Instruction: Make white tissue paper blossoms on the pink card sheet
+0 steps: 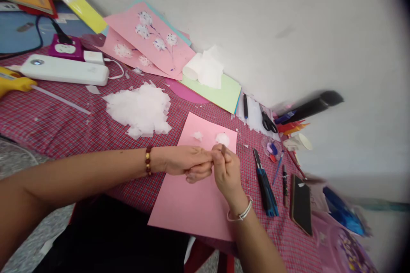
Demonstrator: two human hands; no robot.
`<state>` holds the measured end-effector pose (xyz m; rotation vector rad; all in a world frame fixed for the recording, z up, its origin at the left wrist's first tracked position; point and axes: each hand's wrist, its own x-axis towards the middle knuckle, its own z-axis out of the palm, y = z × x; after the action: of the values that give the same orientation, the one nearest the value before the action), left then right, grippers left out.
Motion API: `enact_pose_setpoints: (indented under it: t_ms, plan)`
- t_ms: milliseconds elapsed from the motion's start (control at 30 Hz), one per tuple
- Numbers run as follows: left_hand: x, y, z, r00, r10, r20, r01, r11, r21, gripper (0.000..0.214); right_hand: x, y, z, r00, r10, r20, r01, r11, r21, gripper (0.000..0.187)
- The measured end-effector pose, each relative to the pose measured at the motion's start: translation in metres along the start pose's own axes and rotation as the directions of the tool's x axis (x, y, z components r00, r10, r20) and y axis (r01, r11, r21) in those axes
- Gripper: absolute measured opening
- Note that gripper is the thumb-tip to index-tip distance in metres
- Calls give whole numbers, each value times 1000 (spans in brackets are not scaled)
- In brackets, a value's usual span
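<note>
My left hand (195, 164), closed with its fingers pinched, meets my right hand over a pink sheet (192, 204). Whatever it may hold is hidden. My right hand (226, 168) is also closed; a short brown stick end (223, 149) pokes up from its fingers, and the rest of it is covered. Just beyond the hands, two white tufts lie on the sheet: a small tuft (197, 136) and a rounder tuft (222, 138). Left of the sheet is a heap of small white tissue-like pieces (141, 108).
Pink sheets with white puffy flowers (160, 42) lean by the wall near a white paper roll (205, 68). Rightward lie a utility knife (265, 185), black scissors (268, 123) and a dark phone-like slab (301, 204). A white power bank (64, 69) and yellow glue gun (14, 83) are at left.
</note>
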<state>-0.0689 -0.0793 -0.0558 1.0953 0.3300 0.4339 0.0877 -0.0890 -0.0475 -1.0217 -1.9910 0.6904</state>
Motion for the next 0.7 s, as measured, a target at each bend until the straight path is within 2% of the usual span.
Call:
enact_pose_setpoints:
  t_ms: [67, 133, 233, 300, 367, 433, 533, 633, 700]
  plan:
    - [-3, 2, -4, 981, -65, 185, 92, 986, -139, 63, -2, -7, -3, 1000, -1, 26, -1, 997, 74, 39]
    - [-5, 4, -8, 964, -74, 257, 113, 983, -141, 63, -5, -10, -3, 995, 78, 65, -88, 980, 177, 42]
    - [-5, 10, -13, 986, -22, 162, 6, 995, 95, 61, -7, -7, 0, 957, 256, 136, -287, 900, 329, 46]
    - [-5, 16, -15, 999, 11, 53, -29, 940, 340, 62, -8, -2, 3, 927, 332, 173, -374, 826, 422, 49]
    - [-5, 21, -15, 999, 30, -41, -4, 847, 531, 59, -8, 4, 5, 905, 377, 200, -426, 769, 477, 52]
    - [-4, 23, -15, 995, 49, -85, 19, 754, 657, 55, -7, 9, 7, 889, 402, 219, -456, 744, 488, 53]
    - [-1, 18, -16, 976, 181, -117, -20, 617, 786, 50, -4, 12, 9, 881, 417, 223, -470, 719, 512, 51]
    - [2, 11, -19, 929, 334, -161, -31, 504, 863, 40, -1, 12, 8, 899, 390, 199, -428, 689, 584, 49]
    - [2, 9, -21, 912, 367, -183, -9, 465, 885, 36, 1, 12, 6, 913, 358, 196, -397, 667, 631, 46]
